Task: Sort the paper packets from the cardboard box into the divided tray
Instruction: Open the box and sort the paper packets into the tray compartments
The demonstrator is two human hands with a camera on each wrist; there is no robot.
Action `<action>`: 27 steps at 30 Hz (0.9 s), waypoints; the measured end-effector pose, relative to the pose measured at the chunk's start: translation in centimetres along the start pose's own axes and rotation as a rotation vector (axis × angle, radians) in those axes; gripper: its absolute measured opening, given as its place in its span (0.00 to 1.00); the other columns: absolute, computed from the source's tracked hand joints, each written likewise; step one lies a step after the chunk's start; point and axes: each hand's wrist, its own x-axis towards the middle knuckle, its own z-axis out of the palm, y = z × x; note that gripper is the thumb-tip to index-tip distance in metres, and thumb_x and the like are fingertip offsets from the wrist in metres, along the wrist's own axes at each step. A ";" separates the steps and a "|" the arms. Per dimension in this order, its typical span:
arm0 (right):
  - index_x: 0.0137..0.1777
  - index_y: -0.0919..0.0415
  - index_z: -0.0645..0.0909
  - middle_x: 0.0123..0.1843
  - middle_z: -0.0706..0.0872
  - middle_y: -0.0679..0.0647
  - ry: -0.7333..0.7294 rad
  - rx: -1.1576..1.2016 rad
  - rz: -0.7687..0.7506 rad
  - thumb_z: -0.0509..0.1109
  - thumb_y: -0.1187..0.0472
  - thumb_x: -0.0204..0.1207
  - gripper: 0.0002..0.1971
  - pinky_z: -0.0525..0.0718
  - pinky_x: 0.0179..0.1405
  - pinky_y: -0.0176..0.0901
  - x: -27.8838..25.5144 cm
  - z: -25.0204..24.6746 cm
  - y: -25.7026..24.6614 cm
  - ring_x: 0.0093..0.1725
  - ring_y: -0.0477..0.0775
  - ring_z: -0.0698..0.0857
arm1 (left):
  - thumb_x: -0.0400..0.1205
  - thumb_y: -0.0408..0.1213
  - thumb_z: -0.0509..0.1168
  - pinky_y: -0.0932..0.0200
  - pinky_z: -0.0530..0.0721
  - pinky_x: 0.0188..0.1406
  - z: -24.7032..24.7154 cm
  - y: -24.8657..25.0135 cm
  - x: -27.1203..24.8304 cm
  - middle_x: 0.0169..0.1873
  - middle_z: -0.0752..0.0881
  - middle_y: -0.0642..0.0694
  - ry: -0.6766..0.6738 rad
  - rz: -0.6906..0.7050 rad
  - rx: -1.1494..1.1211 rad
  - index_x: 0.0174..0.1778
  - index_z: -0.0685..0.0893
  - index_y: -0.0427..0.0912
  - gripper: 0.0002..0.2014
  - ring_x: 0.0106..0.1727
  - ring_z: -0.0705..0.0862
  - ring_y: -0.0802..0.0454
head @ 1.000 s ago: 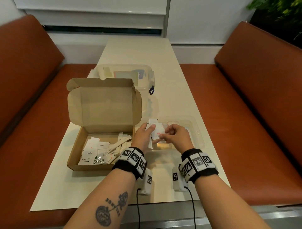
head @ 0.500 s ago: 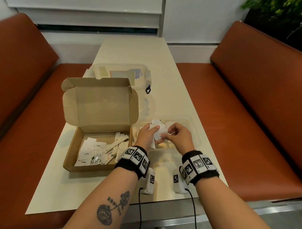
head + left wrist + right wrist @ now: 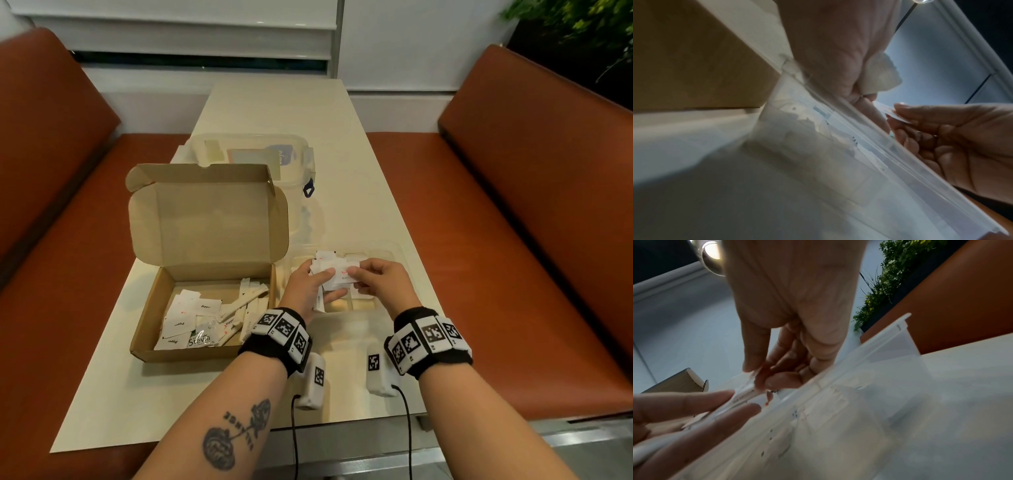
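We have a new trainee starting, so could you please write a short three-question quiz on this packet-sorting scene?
1. True or false: the cardboard box is closed.
2. Which hand grips the bunch of packets: A left, B right, C neither?
3. Fill in: both hands hover over the clear ____.

Key: 1 false, its lid stands open. 2 A, the left hand; the right hand pinches one packet. 3 divided tray.

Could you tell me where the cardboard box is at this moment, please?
In the head view the cardboard box sits open on the table's left side, just left of the tray, with a clear lidded container behind it.
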 end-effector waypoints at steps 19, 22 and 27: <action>0.34 0.58 0.86 0.39 0.85 0.52 0.196 -0.608 0.009 0.79 0.62 0.67 0.05 0.74 0.31 0.36 1.7 -0.7 2.1 0.38 0.51 0.81 | 0.83 0.25 0.62 0.55 0.90 0.38 -1.1 0.0 1.1 0.49 0.86 0.42 0.075 0.150 -0.027 0.51 0.82 0.43 0.09 0.47 0.89 0.48; 0.33 0.56 0.82 0.49 0.84 0.59 0.206 -0.737 0.006 0.78 0.62 0.67 0.07 0.75 0.38 0.40 2.2 -0.4 2.5 0.42 0.55 0.81 | 0.83 0.25 0.62 0.56 0.90 0.38 -1.2 -0.1 1.2 0.50 0.86 0.42 0.068 0.147 -0.029 0.51 0.82 0.44 0.09 0.49 0.89 0.48; 0.40 0.56 0.75 0.46 0.81 0.55 0.187 -0.838 -0.013 0.77 0.66 0.67 0.11 0.74 0.39 0.42 2.4 -0.2 2.9 0.41 0.55 0.80 | 0.82 0.24 0.63 0.53 0.91 0.41 -1.3 -0.1 1.2 0.52 0.85 0.40 0.055 0.135 -0.037 0.51 0.81 0.42 0.09 0.48 0.89 0.47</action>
